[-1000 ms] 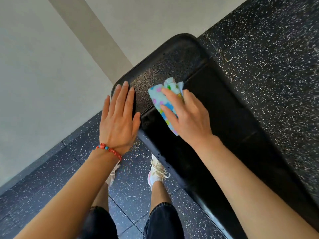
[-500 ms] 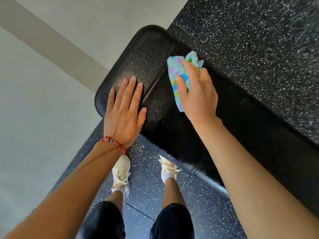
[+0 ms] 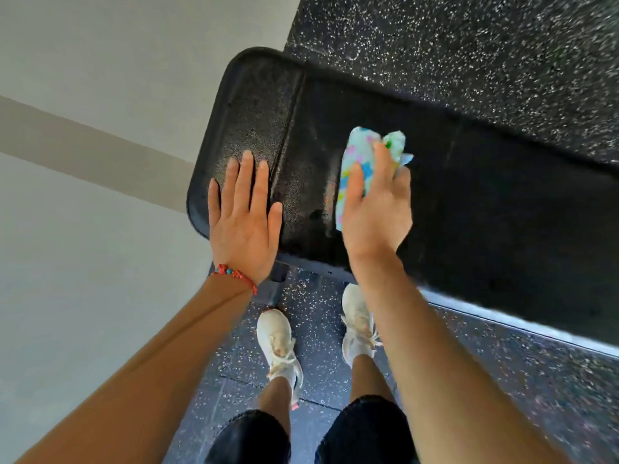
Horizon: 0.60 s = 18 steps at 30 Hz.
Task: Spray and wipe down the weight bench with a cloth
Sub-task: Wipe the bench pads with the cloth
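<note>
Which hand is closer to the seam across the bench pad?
Left. The left hand lies flat with its fingers right beside the seam; the right hand presses the cloth farther along the bench.

One black weight bench (image 3: 485, 209) is in view, with two pads showing on it, and one patterned cloth (image 3: 356, 169). Two bare hands show, the left hand (image 3: 243, 219) and the right hand (image 3: 378, 212). There are two pale shoes (image 3: 278, 343) on the floor and one red beaded bracelet (image 3: 234, 275).
</note>
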Available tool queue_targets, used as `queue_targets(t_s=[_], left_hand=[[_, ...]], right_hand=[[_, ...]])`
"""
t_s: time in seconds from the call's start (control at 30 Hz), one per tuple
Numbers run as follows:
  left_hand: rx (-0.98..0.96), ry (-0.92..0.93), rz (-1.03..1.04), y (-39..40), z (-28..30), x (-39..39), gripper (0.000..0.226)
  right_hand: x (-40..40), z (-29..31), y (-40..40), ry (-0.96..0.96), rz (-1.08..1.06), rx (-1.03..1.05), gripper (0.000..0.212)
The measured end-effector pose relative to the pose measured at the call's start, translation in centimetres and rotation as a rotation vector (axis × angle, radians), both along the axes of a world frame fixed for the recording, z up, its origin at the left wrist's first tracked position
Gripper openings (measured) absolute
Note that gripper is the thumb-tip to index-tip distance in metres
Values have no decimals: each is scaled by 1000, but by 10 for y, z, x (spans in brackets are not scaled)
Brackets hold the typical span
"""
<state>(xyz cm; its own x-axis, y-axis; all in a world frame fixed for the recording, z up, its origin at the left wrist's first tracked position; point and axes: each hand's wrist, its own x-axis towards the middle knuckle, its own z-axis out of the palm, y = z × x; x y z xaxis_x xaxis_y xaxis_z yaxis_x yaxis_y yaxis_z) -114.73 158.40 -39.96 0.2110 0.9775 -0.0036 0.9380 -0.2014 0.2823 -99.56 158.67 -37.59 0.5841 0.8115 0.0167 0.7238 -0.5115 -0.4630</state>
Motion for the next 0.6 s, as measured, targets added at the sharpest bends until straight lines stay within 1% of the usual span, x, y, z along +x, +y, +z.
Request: queue_targets(t_s=[0.07,0.1,0.23,0.3,0.37,0.43,0.5,0.53,0.6], left_hand=[[16,-13,-1,0,-1,0,51],[20,-16,-2,-1,-2,0,51],[37,-13,-10,-3,-3,2,51],[32,-4,-11,-3,-1,1,51],[24,4,-10,-3,1,1,52],[1,7,-4,-3,4,3,53],[-16,16,20,-3,7,6,54],[-19,18,30,-4,8,8,55],[-23,19,13,-11,11,15,55]], right_hand=[[-34,0,-3,2,95,55,42],[-39,-1,-3,9,119,67,42],[-11,-6,-7,-90,215,118,40],[7,-5,-17,-104,180,117,39],[28,-2,-26,-70,109,88,42],[45,0,-36,-80,32,63,44],[44,2,-41,-67,-51,43,46],[38,4,-41,-44,-64,30,47],[26,6,-43,-12,36,1,47]])
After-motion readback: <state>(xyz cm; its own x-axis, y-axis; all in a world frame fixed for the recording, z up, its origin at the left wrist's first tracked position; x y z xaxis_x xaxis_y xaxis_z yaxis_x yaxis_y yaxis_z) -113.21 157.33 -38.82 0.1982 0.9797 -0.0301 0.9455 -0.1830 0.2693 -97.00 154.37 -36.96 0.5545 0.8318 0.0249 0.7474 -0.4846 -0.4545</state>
